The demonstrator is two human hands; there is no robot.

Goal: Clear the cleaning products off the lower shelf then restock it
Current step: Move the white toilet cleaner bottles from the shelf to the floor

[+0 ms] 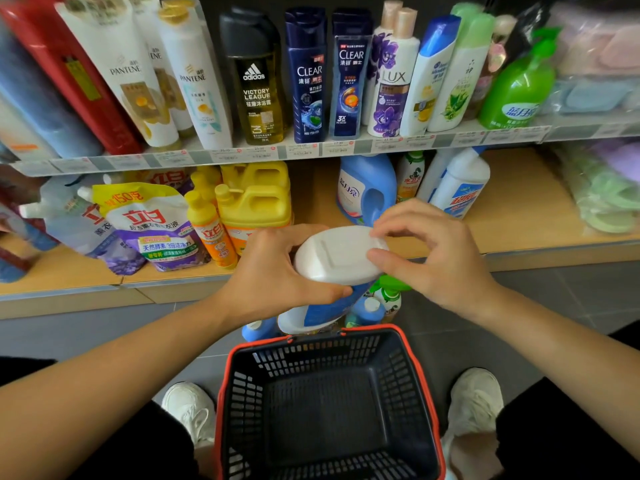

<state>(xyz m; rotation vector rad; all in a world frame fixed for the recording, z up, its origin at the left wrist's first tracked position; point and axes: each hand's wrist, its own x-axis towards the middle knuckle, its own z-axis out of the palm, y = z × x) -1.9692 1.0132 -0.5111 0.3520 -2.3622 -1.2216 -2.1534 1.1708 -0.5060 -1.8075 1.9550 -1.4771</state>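
Now one white-and-blue bottle (pixel 337 254), base turned up toward the camera, hangs between the lower shelf (pixel 519 202) and the one red-rimmed basket (pixel 311 362) on the floor, held by two grips: the left grip (pixel 273 271) curled round its side, the right grip (pixel 440 258) pinching its base edge, with one blue jug (pixel 367 188) on the shelf behind.

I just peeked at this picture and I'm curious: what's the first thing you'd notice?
First, the white-and-blue plastic bottle in the middle, turned so its white base faces the camera, held by the left grip and right grip. Just below sits a dark plastic shopping basket with a red rim, nothing visible inside. The bright yellow plastic jugs on the left of the tan lower shelf also pop.
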